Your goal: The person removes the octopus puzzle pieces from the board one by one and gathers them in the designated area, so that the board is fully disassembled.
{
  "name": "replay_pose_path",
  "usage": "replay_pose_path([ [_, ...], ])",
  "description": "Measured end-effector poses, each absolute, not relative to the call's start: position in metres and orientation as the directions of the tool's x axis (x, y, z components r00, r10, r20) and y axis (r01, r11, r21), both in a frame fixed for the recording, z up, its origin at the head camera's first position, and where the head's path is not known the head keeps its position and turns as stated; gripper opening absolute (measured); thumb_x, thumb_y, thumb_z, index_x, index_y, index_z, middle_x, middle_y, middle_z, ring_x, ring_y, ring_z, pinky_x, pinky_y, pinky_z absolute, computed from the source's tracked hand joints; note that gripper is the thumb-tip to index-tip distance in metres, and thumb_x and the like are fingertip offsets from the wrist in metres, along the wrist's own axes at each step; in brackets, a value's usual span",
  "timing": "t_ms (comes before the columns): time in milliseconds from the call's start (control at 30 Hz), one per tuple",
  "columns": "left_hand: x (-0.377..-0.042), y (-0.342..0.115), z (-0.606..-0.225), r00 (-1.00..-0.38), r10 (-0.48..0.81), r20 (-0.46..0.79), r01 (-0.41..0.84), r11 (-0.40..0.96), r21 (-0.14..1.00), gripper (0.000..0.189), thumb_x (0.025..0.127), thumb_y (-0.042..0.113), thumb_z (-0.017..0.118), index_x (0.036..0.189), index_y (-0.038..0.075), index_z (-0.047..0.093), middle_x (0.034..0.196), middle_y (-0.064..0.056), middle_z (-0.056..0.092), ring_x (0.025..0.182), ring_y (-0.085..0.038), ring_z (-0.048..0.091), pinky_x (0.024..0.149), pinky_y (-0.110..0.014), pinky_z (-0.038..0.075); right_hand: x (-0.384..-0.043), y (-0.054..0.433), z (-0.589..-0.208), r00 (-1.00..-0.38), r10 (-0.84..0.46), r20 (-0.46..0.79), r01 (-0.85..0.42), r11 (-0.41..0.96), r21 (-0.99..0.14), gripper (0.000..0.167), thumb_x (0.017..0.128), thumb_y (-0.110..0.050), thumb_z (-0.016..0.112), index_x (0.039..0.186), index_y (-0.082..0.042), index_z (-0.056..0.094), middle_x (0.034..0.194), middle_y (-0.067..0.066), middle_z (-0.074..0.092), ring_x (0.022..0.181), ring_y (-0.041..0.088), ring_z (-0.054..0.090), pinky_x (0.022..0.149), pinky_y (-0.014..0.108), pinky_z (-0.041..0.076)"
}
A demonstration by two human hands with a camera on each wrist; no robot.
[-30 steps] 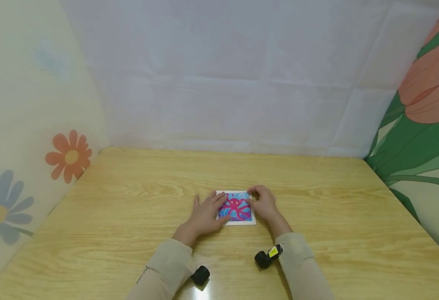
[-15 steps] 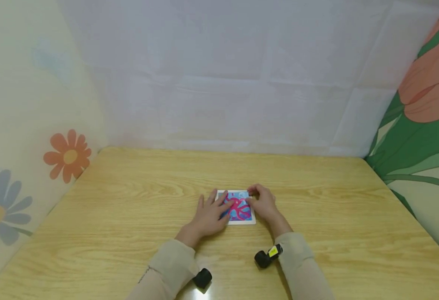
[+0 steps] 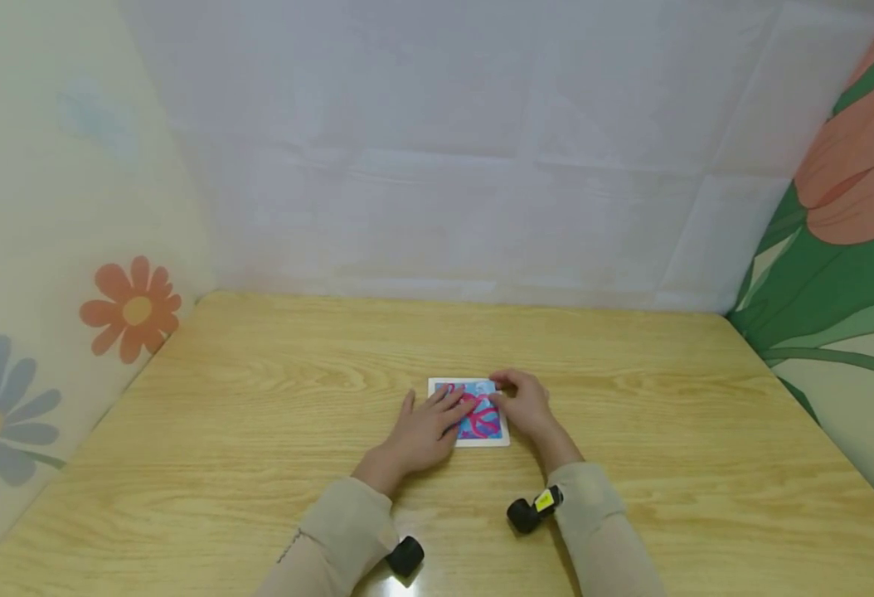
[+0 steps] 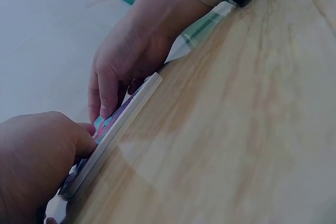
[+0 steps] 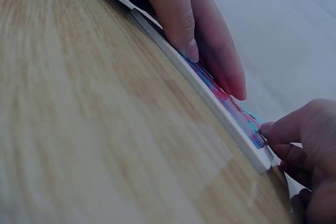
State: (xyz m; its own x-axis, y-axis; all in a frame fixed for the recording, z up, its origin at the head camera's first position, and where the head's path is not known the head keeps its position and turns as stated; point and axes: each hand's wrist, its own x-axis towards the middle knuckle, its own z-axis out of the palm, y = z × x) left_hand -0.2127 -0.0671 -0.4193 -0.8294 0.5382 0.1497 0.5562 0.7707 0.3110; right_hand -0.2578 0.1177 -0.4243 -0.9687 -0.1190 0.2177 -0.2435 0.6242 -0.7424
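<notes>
A small flat board (image 3: 484,424) with a white border and a pink octopus picture on blue lies on the table. My left hand (image 3: 424,433) rests over its left half, fingers spread and fairly straight, covering much of the octopus. At the upper right edge, my right hand (image 3: 525,406) has its thumb on the picture and its curled fingers against the side, gripping the board there. The right wrist view shows that thumb (image 5: 269,127) beside the white rim (image 5: 231,124). Seen from the left wrist, the board's edge (image 4: 118,121) lies low along the wood.
The wood-grain table (image 3: 295,365) extends around the hands. A white cloth (image 3: 437,166) hangs behind it, with flower-printed panels at the left (image 3: 138,311) and right (image 3: 847,207). Black wrist cameras (image 3: 405,556) sit by both cuffs.
My left hand has slid a little to the right across the picture, covering more of the octopus. The right hand and the board stay almost where they were.
</notes>
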Motion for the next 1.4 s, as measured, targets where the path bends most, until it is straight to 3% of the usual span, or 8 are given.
replay_pose_path([
  [100,-0.2116,-0.0663,-0.4174,-0.831,0.54,0.134,0.553,0.777,0.299,0.038,0.09,0.022,0.04,0.127,0.023,0.046,0.136,-0.003,0.031,0.126,-0.025,0.018,0.092,-0.06,0.006,-0.2573,0.1179,-0.4237,-0.969,-0.12,0.218,-0.245,0.619,-0.746,0.025,0.072,-0.008,0.065,0.097,-0.006,0.063,0.086,0.003,0.062,0.089,0.022,0.053,0.086,0.046,0.024],
  [333,-0.2096,-0.0647,-0.4151,-0.832,0.54,0.123,0.551,0.786,0.28,0.038,0.089,0.021,0.039,0.126,0.024,0.047,0.137,-0.005,0.03,0.126,-0.026,0.018,0.091,-0.061,0.008,-0.257,0.1179,-0.4227,-0.971,-0.111,0.212,-0.236,0.59,-0.772,0.024,0.072,-0.007,0.066,0.095,-0.007,0.064,0.083,0.001,0.06,0.086,0.02,0.053,0.086,0.043,0.026],
  [667,-0.2085,-0.0635,-0.413,-0.841,0.532,0.104,0.536,0.789,0.301,0.038,0.089,0.021,0.038,0.127,0.025,0.046,0.138,-0.003,0.027,0.126,-0.027,0.017,0.091,-0.061,0.006,-0.2569,0.1186,-0.4224,-0.981,-0.098,0.164,-0.191,0.517,-0.834,0.022,0.074,-0.003,0.063,0.096,-0.005,0.062,0.079,0.003,0.058,0.078,0.019,0.053,0.077,0.035,0.04],
  [1133,-0.2104,-0.0642,-0.4147,-0.849,0.52,0.093,0.522,0.799,0.299,0.04,0.088,0.021,0.039,0.127,0.027,0.046,0.138,-0.003,0.027,0.126,-0.027,0.017,0.091,-0.06,0.006,-0.2582,0.1174,-0.4235,-0.972,-0.1,0.214,-0.236,0.437,-0.868,0.02,0.074,0.003,0.062,0.093,0.0,0.062,0.073,0.005,0.057,0.074,0.021,0.054,0.071,0.032,0.043],
  [1400,-0.2107,-0.0639,-0.4151,-0.851,0.519,0.079,0.516,0.8,0.307,0.04,0.088,0.022,0.039,0.127,0.027,0.045,0.138,-0.003,0.027,0.126,-0.027,0.016,0.092,-0.06,0.005,-0.2589,0.1173,-0.4211,-0.986,-0.066,0.152,-0.166,0.412,-0.896,0.02,0.075,0.003,0.061,0.095,0.0,0.062,0.073,0.005,0.056,0.073,0.018,0.052,0.069,0.029,0.042],
])
